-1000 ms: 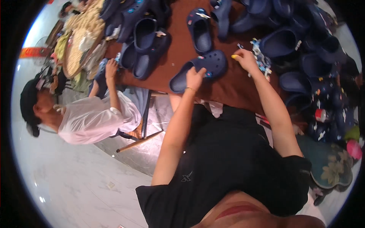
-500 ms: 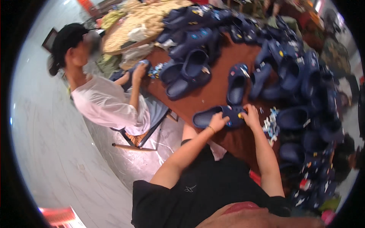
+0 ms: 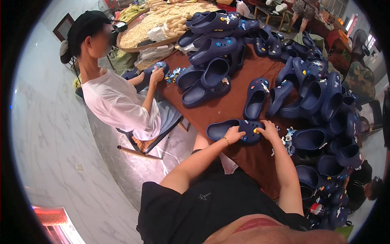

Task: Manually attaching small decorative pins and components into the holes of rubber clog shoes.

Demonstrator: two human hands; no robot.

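A navy clog (image 3: 220, 130) lies sideways at the table's near edge, its toe to the right. My left hand (image 3: 233, 135) grips its near side, the thumb beside a blue charm (image 3: 244, 138). At the toe, my right hand (image 3: 269, 132) is closed round the front, its thumb against a yellow charm (image 3: 256, 130). The far fingers of both hands are partly hidden. Just right of my right hand is a small heap of white and blue charms (image 3: 289, 140). Beyond the toe stands another navy clog (image 3: 255, 101) with charms on it.
Navy clogs are piled at the far left (image 3: 213, 49) and along the right side (image 3: 313, 140) of the brown-covered table (image 3: 227, 106). At left, a seated person (image 3: 122, 101) holds a clog beside more charms (image 3: 174, 75). Behind is a round tray (image 3: 136, 48) of pale kernels and cobs.
The view has shifted slightly and become sharper. Both my hands stay on the same clog, with the right thumb still at the yellow charm.
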